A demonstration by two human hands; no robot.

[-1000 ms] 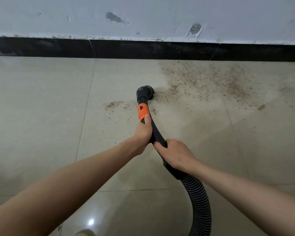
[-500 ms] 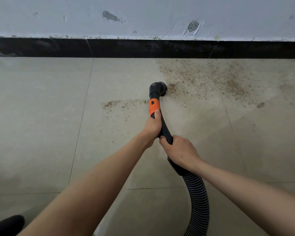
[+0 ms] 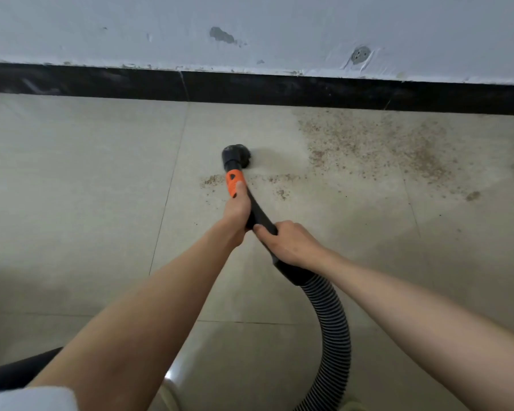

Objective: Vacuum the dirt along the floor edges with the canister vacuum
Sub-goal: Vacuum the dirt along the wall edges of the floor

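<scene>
Both hands hold the curved black wand [image 3: 260,216] of the canister vacuum. The left hand [image 3: 237,207] grips it just behind the orange collar [image 3: 234,183], thumb lying along the collar; the right hand [image 3: 290,244] wraps around the wand lower down, just ahead of the ribbed hose [image 3: 334,330], which curves off the bottom edge. The round black nozzle [image 3: 235,157] rests on the tiled floor [image 3: 80,188], short of the black skirting board [image 3: 279,90] below the scuffed white wall [image 3: 279,25]. Compared with half a second earlier, the nozzle now sits to the left of the main dirt patch [image 3: 377,149] rather than at its left edge, and the floor just right of the nozzle looks swept clean. A thin line of crumbs [image 3: 212,180] remains on the floor beside the collar, running on to the right toward a small clump [image 3: 282,193]. A lone speck of dirt [image 3: 473,196] lies far right. A dark rounded object [image 3: 21,370] shows at the lower left corner, larger in view than before, with a white sleeve edge [image 3: 27,398] below it.
</scene>
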